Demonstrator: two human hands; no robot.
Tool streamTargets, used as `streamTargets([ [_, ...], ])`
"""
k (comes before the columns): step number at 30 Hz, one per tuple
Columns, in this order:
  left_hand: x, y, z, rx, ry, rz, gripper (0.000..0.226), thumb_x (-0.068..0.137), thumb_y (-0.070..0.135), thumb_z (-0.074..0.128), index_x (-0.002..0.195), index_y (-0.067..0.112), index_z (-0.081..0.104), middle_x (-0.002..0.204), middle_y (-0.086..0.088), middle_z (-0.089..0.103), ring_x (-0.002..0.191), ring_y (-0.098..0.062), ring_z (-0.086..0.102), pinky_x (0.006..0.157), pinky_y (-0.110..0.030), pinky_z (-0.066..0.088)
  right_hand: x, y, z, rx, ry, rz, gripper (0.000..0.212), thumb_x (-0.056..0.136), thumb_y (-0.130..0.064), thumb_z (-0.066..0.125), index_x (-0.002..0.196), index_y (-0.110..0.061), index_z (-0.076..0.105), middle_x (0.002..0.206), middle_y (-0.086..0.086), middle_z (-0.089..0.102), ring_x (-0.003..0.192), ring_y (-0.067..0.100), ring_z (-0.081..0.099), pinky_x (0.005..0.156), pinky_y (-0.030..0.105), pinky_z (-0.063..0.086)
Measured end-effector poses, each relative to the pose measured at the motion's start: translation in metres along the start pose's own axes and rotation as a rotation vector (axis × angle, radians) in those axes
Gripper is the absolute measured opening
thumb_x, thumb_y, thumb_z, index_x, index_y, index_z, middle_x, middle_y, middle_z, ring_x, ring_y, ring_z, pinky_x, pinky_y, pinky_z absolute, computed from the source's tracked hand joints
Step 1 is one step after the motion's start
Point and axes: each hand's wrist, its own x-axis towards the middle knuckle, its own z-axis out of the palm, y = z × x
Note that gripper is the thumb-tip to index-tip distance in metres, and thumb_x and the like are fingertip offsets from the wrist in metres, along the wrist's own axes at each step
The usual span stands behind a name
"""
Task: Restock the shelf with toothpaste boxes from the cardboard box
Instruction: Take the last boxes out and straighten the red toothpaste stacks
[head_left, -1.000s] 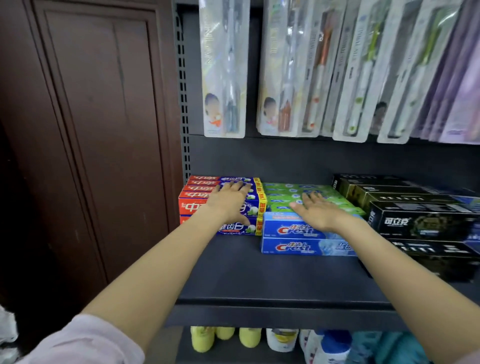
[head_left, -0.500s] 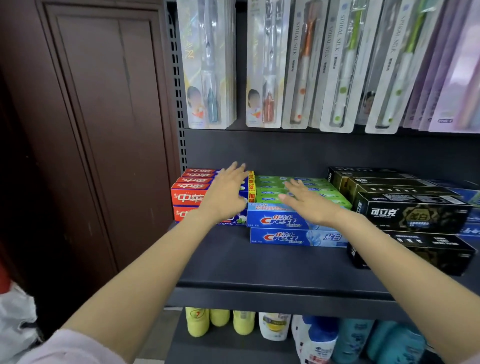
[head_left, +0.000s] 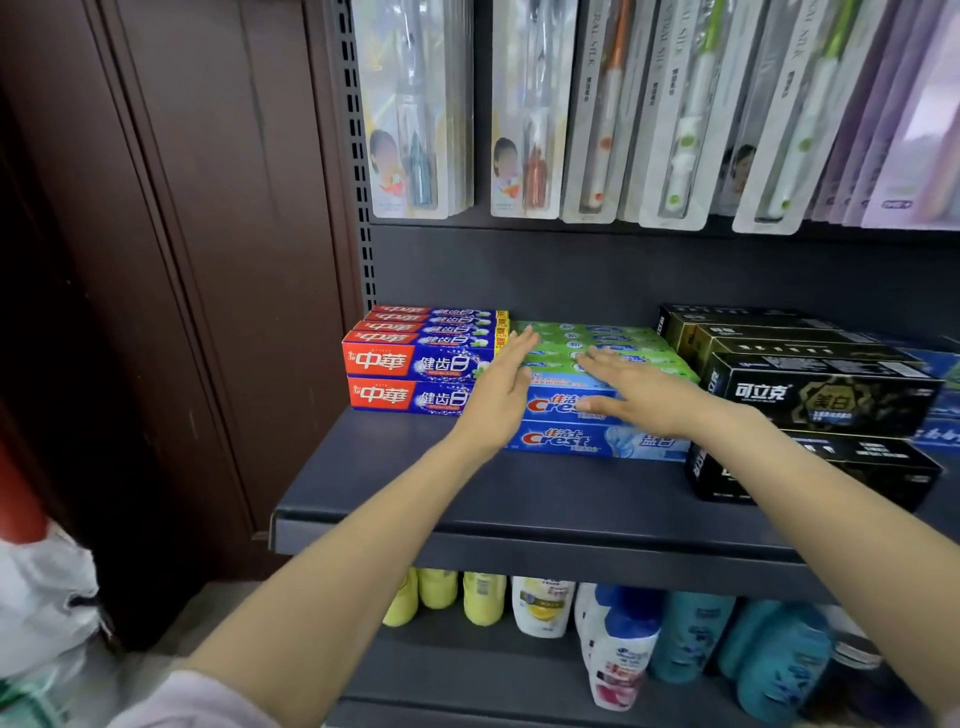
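We have both hands at the blue Crest toothpaste boxes (head_left: 597, 441) on the dark shelf (head_left: 519, 499). Our left hand (head_left: 501, 387) lies edge-on against the stack's left end, fingers straight, gripping nothing. Our right hand (head_left: 641, 392) rests flat on top of the stack, fingers spread. Red toothpaste boxes (head_left: 415, 364) sit just left of the Crest stack, black ones (head_left: 821, 395) right.

Toothbrush packs (head_left: 597, 109) hang in a row above, far. Bottles (head_left: 540, 605) stand on the lower shelf, yellow ones at left, blue at right. Brown wooden door (head_left: 171, 249) left. White bag (head_left: 41, 597) near left.
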Motion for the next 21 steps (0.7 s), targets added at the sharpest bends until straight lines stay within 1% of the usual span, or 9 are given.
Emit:
streamTargets([
  [2, -0.003, 0.002, -0.003, 0.054, 0.111, -0.037, 0.041, 0.099, 0.01, 0.042, 0.14, 0.01, 0.041, 0.147, -0.003, 0.04, 0.136, -0.014, 0.037, 0.105, -0.019, 0.033, -0.001, 0.0, 0.003, -0.039, 0.02, -0.006, 0.073, 0.095, -0.049, 0.038, 0.151, -0.017, 0.003, 0.16, 0.002, -0.002, 0.148, 0.014, -0.002, 0.119, 0.032, 0.005],
  [3, -0.006, 0.004, -0.004, 0.081, 0.218, -0.074, 0.037, 0.099, 0.012, 0.044, 0.136, 0.009, 0.046, 0.14, -0.005, 0.047, 0.129, -0.014, 0.044, 0.1, -0.021, 0.039, -0.003, 0.001, 0.005, -0.069, 0.04, -0.01, 0.076, 0.094, -0.052, 0.038, 0.151, -0.018, 0.002, 0.16, 0.001, -0.002, 0.148, 0.014, -0.002, 0.119, 0.034, 0.005],
  [5, -0.011, 0.003, -0.007, 0.083, 0.405, -0.183, 0.03, 0.099, 0.015, 0.045, 0.126, 0.005, 0.053, 0.126, -0.006, 0.056, 0.113, -0.013, 0.052, 0.081, -0.011, 0.044, -0.008, 0.002, 0.009, -0.135, 0.097, -0.013, 0.085, 0.089, -0.059, 0.042, 0.152, -0.019, 0.001, 0.16, -0.001, -0.002, 0.148, 0.013, 0.001, 0.12, 0.036, 0.007],
  [7, -0.014, 0.003, -0.007, 0.047, 0.399, -0.341, 0.031, 0.101, 0.022, 0.039, 0.115, 0.001, 0.056, 0.115, -0.006, 0.06, 0.099, -0.013, 0.053, 0.06, -0.01, 0.041, -0.012, 0.002, 0.013, -0.194, 0.142, -0.019, 0.091, 0.086, -0.061, 0.047, 0.152, -0.018, 0.001, 0.16, -0.001, 0.001, 0.147, 0.014, 0.006, 0.12, 0.034, 0.008],
  [8, -0.014, 0.004, -0.005, 0.017, 0.346, -0.402, 0.035, 0.102, 0.027, 0.036, 0.108, 0.0, 0.057, 0.112, -0.009, 0.063, 0.096, -0.017, 0.056, 0.06, -0.017, 0.042, -0.013, 0.002, 0.013, -0.206, 0.151, -0.021, 0.092, 0.086, -0.059, 0.049, 0.152, -0.018, 0.001, 0.16, 0.0, 0.003, 0.147, 0.014, 0.008, 0.12, 0.033, 0.009],
  [10, -0.011, 0.01, 0.002, -0.048, 0.26, -0.452, 0.043, 0.103, 0.032, 0.029, 0.1, -0.001, 0.056, 0.108, -0.016, 0.065, 0.099, -0.027, 0.061, 0.07, -0.029, 0.041, -0.012, 0.003, 0.011, -0.2, 0.146, -0.037, 0.092, 0.086, -0.055, 0.053, 0.152, -0.016, 0.002, 0.16, 0.001, 0.003, 0.147, 0.015, 0.008, 0.119, 0.031, 0.011],
  [13, -0.007, 0.022, 0.011, -0.049, 0.238, -0.519, 0.04, 0.103, 0.028, 0.028, 0.106, -0.003, 0.054, 0.105, -0.016, 0.061, 0.094, -0.026, 0.058, 0.073, -0.033, 0.041, -0.011, 0.005, 0.009, -0.187, 0.112, -0.058, 0.092, 0.087, -0.049, 0.055, 0.151, -0.014, 0.0, 0.16, 0.004, -0.002, 0.148, 0.015, 0.005, 0.119, 0.03, 0.011],
  [18, -0.004, 0.024, 0.016, -0.169, 0.239, -0.592, 0.025, 0.102, 0.022, 0.036, 0.094, 0.003, 0.05, 0.106, -0.019, 0.065, 0.092, -0.027, 0.063, 0.071, -0.036, 0.048, -0.011, 0.01, 0.005, -0.19, 0.052, -0.07, 0.095, 0.087, -0.048, 0.056, 0.151, -0.017, -0.006, 0.159, 0.0, -0.008, 0.148, 0.015, -0.002, 0.12, 0.033, 0.008],
  [21, -0.003, 0.024, 0.017, -0.243, 0.253, -0.635, 0.026, 0.1, 0.022, 0.04, 0.097, 0.0, 0.053, 0.107, -0.02, 0.066, 0.101, -0.033, 0.065, 0.077, -0.043, 0.053, -0.012, 0.011, 0.006, -0.176, 0.056, -0.055, 0.101, 0.083, -0.049, 0.062, 0.151, -0.019, -0.006, 0.159, -0.001, -0.009, 0.148, 0.016, -0.002, 0.12, 0.034, 0.007],
])
